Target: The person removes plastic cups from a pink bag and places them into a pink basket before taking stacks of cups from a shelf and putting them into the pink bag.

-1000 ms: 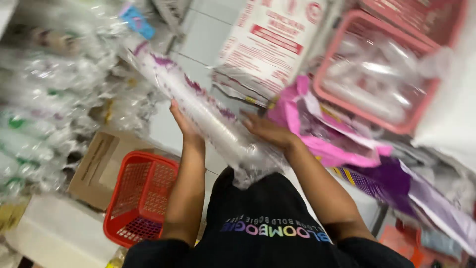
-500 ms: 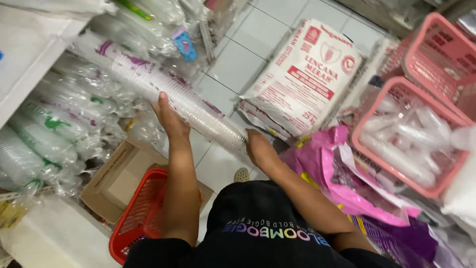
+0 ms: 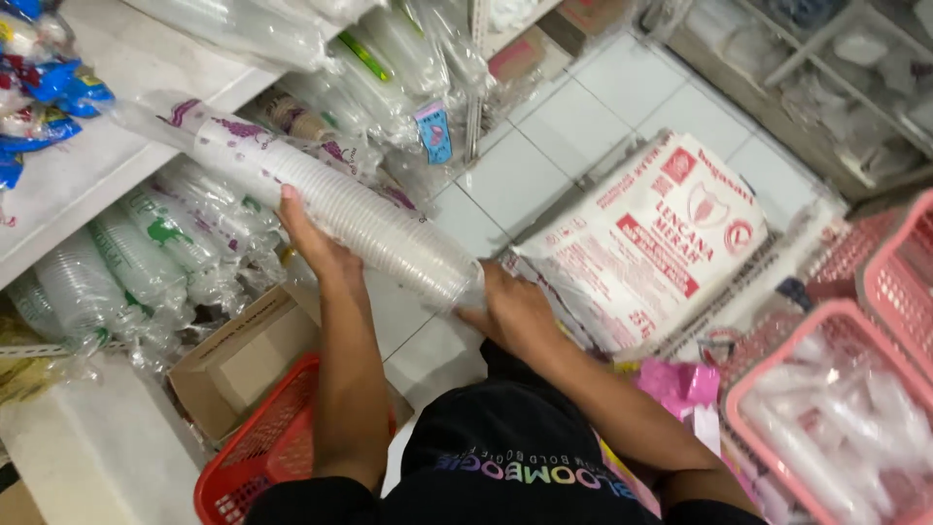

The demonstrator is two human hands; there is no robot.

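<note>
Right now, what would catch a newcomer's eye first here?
A long sleeve of stacked cups in clear plastic, held slantwise by both hands: the left hand under its middle, the right hand at its near end. Right of it, a big white sack with red print lies on the tiled floor.

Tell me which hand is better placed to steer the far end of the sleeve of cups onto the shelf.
Probably the left hand. It grips the sleeve of cups at mid-length, nearer the shelf. The right hand only cups the near end, over the floor.
</note>
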